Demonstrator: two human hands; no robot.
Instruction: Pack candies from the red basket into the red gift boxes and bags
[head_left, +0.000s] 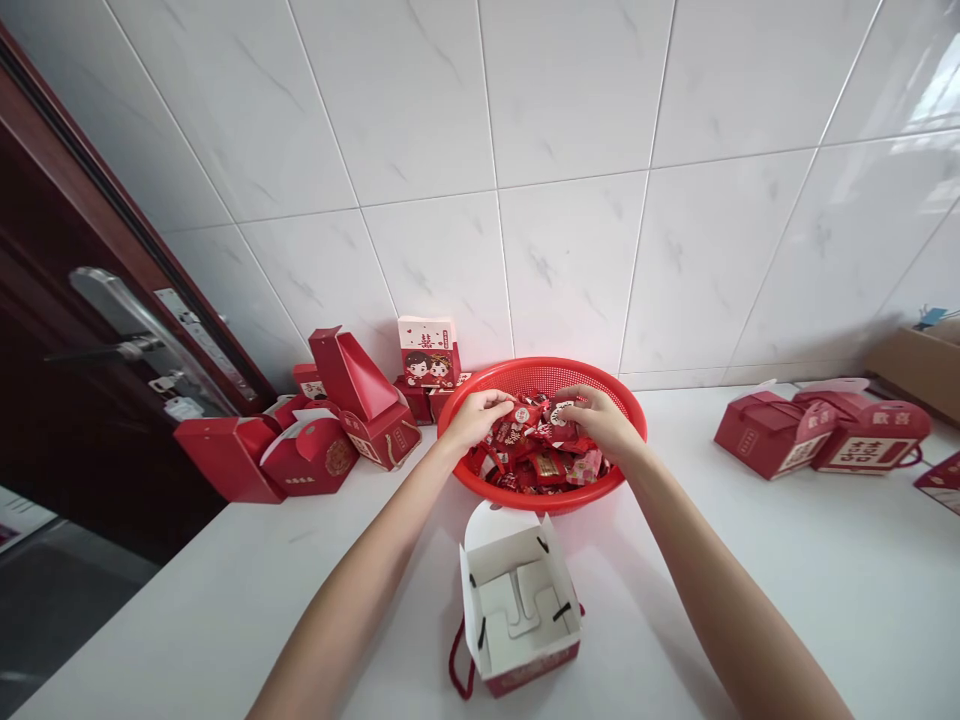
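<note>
A red plastic basket [600, 490] stands near the wall, filled with small wrapped candies [551, 465], mostly red. Both of my hands reach into it from the front. At its left side, my left hand [478, 416] pinches a red candy packet [523, 414] with a round pale mark. Opposite, my right hand [598, 418] has thumb and fingers closed around a dark red packet [561, 412] with a white label. Between my forearms an open gift box [534, 668] sits upright, white inside, with black cord ends through its walls and a red cord handle on the left.
Several red gift boxes [311, 455] stand at the left, one with a tall raised lid [352, 375]. A small printed box [429, 352] rests behind them. Closed red boxes [776, 430] and a cardboard carton [919, 365] are at the right. A dark door [82, 300] borders the left.
</note>
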